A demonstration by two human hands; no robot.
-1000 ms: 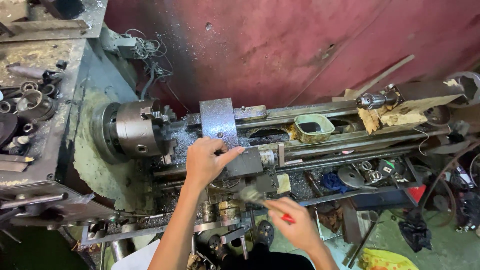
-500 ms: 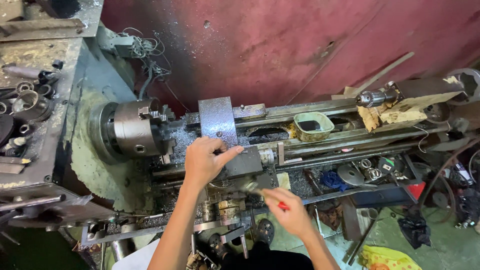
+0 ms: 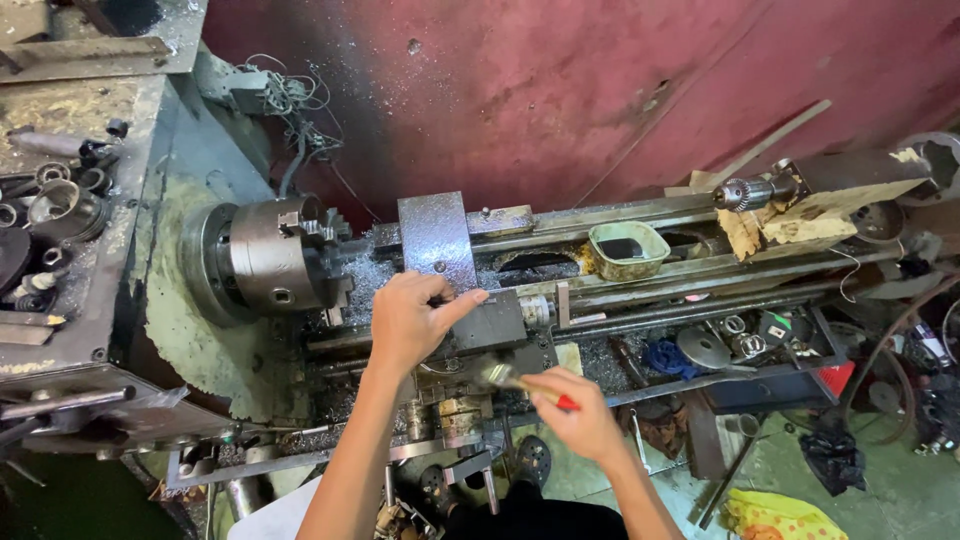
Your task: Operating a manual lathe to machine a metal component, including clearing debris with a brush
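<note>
**Lathe carriage, two hands, one brush**

Right hand (image 3: 580, 420): curling closed around a small brush (image 3: 525, 385) with a red handle; the handle is showing just past the fingers, the pale bristle head is sticking out to the left, pointing at the dark carriage (image 3: 500, 330) of the lathe. Bristles are sitting just above or against the carriage's front edge; contact cannot be told.

Left hand (image 3: 415, 320): lying palm-down on the carriage, fingers bent, thumb stretching right across the top of the dark block. It is pressing or resting there, not wrapped around anything visible.

Brush position: between the two hands, just below the left thumb, well in front of the chuck (image 3: 275, 255).

Containers: a green, rounded-rectangular tray (image 3: 627, 250) is sitting on the lathe bed to the right of the carriage, holding a dark block or dark liquid; which one cannot be told. A lower shelf (image 3: 730, 350) under the bed is holding round metal discs, rings and a blue rag.

Surfaces: metal chips are lying around the chuck and steel plate (image 3: 435, 240).
</note>
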